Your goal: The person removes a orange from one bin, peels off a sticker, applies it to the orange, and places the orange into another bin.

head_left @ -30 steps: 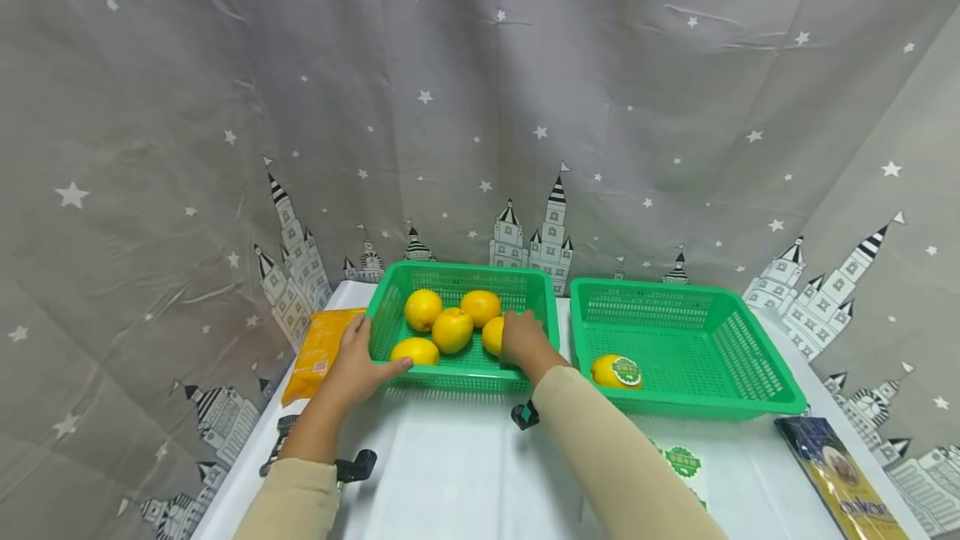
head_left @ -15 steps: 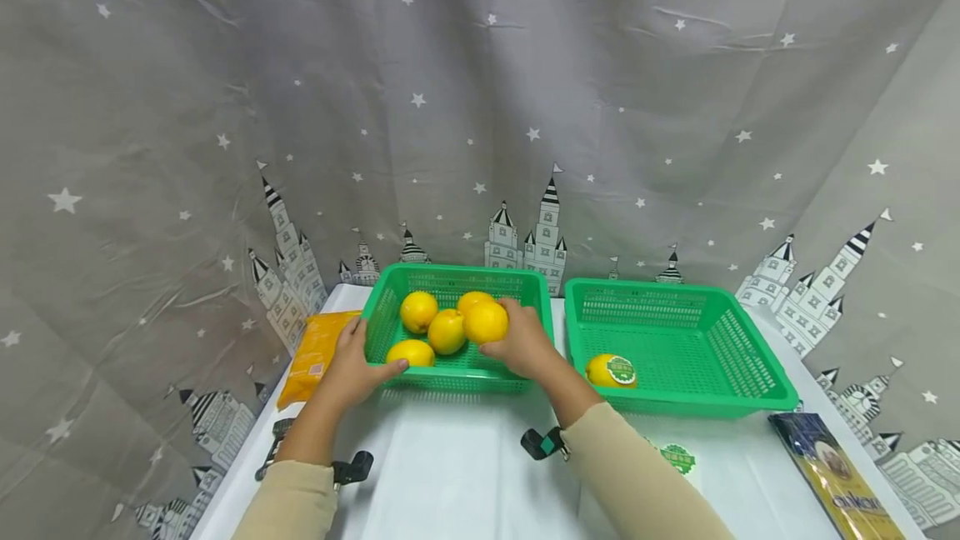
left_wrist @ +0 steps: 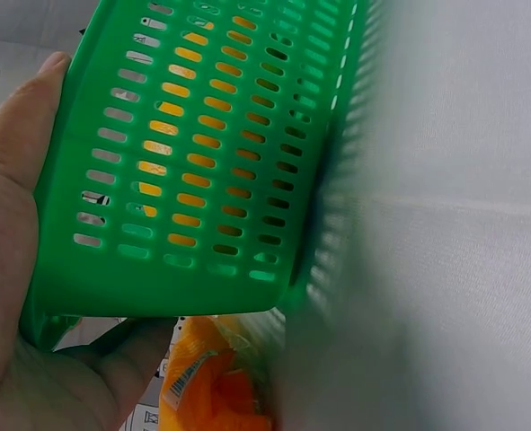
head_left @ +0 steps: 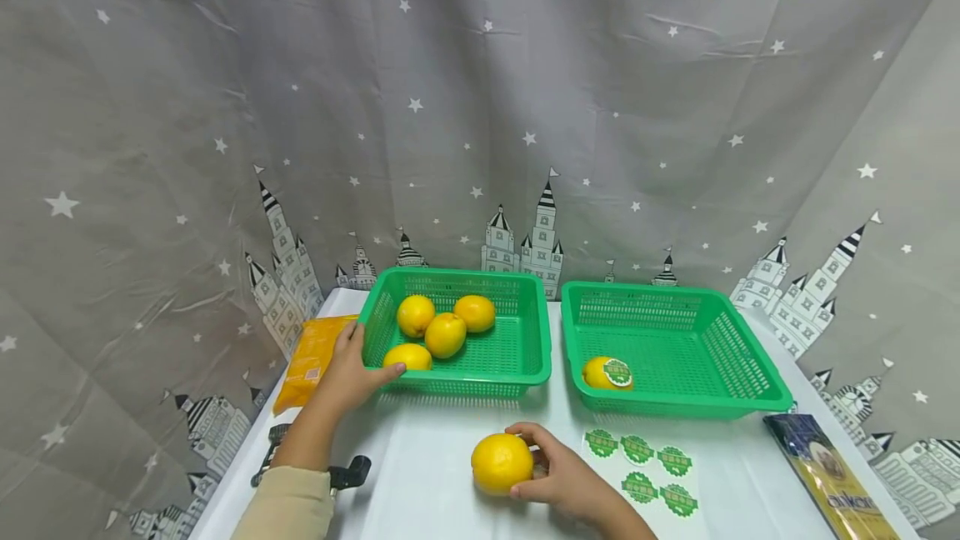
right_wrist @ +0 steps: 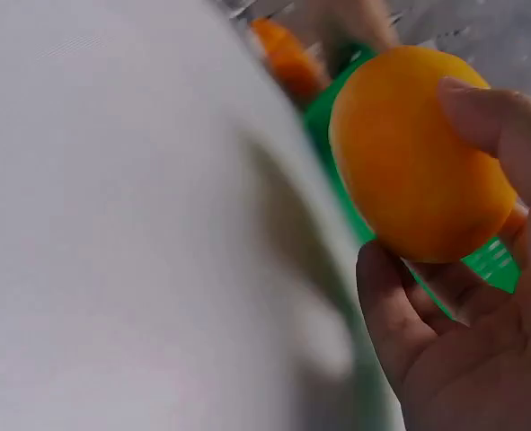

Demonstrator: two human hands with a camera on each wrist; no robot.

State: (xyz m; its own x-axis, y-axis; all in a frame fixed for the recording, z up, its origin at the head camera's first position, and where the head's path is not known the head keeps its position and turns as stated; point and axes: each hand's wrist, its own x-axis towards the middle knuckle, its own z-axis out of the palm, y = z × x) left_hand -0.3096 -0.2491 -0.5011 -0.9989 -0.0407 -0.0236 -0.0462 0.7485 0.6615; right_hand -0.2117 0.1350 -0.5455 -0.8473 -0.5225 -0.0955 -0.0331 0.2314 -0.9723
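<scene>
In the head view, my right hand (head_left: pixel 564 480) holds a large yellow lemon (head_left: pixel 501 464) between thumb and fingers over the white table, in front of the baskets. The right wrist view shows the lemon (right_wrist: pixel 416 153) from close by, the thumb lying across its side. My left hand (head_left: pixel 351 375) grips the front left corner of the left green basket (head_left: pixel 480 378), thumb along the front rim. Seen from the left wrist, the hand wraps the corner of the slotted basket wall (left_wrist: pixel 157 283). Several more lemons (head_left: pixel 446 335) lie inside that basket.
A second green basket (head_left: pixel 678 405) stands at the right, holding one lemon (head_left: pixel 606 373) with a round green sticker. A sheet of green stickers (head_left: pixel 639 487) lies beside my right hand. An orange packet (head_left: pixel 309 365) is at the left, a dark-and-gold packet (head_left: pixel 832 473) far right.
My right hand lifted a lemon out of the left basket and brought it forward over the table, uncovering the sticker sheet. The left hand stays on the basket corner.
</scene>
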